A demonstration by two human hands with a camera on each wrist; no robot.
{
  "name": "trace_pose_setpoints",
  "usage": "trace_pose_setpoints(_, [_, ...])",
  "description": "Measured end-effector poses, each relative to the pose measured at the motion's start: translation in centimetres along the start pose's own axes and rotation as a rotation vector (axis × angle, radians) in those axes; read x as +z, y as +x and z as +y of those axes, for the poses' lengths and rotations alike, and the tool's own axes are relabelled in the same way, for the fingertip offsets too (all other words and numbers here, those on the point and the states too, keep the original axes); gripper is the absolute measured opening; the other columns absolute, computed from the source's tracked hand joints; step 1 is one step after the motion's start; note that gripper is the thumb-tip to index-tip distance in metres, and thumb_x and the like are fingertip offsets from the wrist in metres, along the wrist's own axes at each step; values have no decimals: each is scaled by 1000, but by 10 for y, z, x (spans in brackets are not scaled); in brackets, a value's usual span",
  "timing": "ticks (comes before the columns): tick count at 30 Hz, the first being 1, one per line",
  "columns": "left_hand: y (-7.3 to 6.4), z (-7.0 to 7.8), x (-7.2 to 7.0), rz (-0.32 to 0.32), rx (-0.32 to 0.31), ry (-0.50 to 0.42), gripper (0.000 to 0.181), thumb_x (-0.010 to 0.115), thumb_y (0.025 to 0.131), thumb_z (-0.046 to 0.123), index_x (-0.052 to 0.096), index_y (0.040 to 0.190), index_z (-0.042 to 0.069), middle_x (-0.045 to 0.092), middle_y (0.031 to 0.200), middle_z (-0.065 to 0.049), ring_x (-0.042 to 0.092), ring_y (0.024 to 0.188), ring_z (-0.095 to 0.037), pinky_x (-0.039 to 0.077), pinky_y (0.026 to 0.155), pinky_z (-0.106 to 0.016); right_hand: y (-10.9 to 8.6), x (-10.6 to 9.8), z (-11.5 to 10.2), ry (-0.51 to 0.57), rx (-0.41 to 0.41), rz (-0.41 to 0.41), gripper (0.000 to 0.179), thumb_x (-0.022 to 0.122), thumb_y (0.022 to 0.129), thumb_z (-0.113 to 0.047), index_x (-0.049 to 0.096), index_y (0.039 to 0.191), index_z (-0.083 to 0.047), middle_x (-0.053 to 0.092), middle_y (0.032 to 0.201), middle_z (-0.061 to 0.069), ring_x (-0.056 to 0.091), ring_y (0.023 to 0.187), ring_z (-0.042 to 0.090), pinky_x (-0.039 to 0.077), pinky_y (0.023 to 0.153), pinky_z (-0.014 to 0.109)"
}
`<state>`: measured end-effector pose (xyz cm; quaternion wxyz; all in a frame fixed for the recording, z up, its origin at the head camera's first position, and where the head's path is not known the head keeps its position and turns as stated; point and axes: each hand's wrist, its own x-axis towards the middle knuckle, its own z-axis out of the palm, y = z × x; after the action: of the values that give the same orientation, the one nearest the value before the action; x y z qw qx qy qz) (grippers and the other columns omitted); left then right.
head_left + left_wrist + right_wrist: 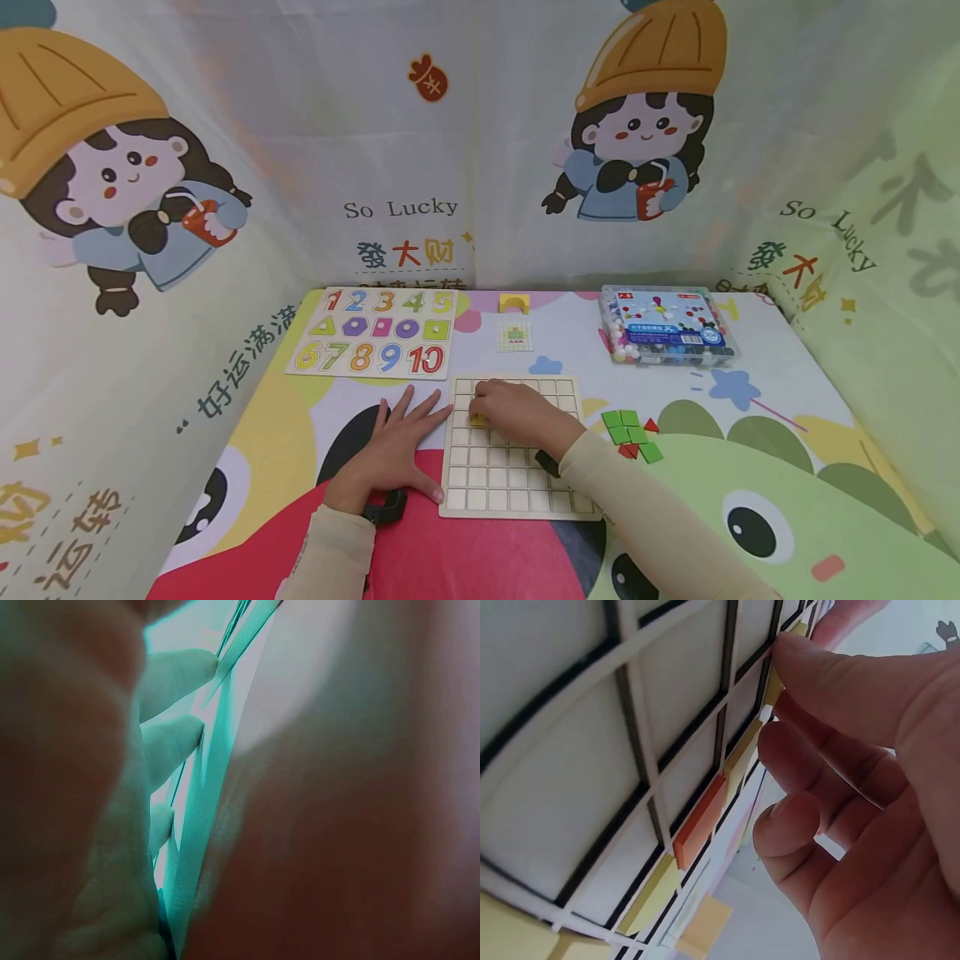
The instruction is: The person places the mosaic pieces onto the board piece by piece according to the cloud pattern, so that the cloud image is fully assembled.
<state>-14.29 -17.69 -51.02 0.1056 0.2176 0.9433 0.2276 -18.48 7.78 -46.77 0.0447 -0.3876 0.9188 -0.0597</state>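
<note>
A wooden grid board (497,477) lies before me. Spread flat on the table, my left hand (393,450) has its thumb and a fingertip at the board's left edge. My right hand (517,410) reaches over the upper left cells, fingers curled. In the right wrist view, its thumb and fingers pinch a yellow tile (775,686) at a cell. Along the same line sit another yellow tile (742,754), a red tile (699,825) and a further yellow tile (649,896). The right hand hides those cells in the head view. The left wrist view shows mostly blurred palm and fingers (176,679).
Green tiles (628,427) and red triangles (651,426) lie right of the board. Behind it are a pattern card (515,337) and a yellow arch block (514,303). A number puzzle board (371,333) stands back left, a clear plastic box (667,325) back right.
</note>
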Motion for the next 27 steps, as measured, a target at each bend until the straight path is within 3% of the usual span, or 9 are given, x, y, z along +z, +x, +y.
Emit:
trace_pose_setpoints(13, [0, 0, 2, 9, 2, 3, 127, 96, 55, 65, 40, 164, 32, 25, 177, 0, 3, 166, -43, -4, 126, -76, -11, 2, 8, 29, 1, 11, 23, 74, 101, -22, 79, 123, -23, 72, 123, -3, 67, 116, 13, 60, 101, 33])
trace_pose_setpoints(21, [0, 0, 2, 4, 0, -13, 129, 96, 53, 66, 39, 165, 33, 24, 178, 0, 1, 166, -42, -5, 127, -75, -46, -13, 23, 112, 10, 86, 25, 73, 101, -28, 77, 123, -17, 71, 123, 1, 67, 116, 19, 60, 99, 40])
trace_pose_setpoints(27, [0, 0, 3, 10, -4, -14, 129, 96, 53, 66, 39, 165, 33, 24, 178, 0, 1, 166, -42, -5, 127, -75, -83, -21, 36, 140, 93, 126, 32, 72, 101, -37, 76, 124, -15, 72, 123, 2, 68, 118, 22, 60, 101, 45])
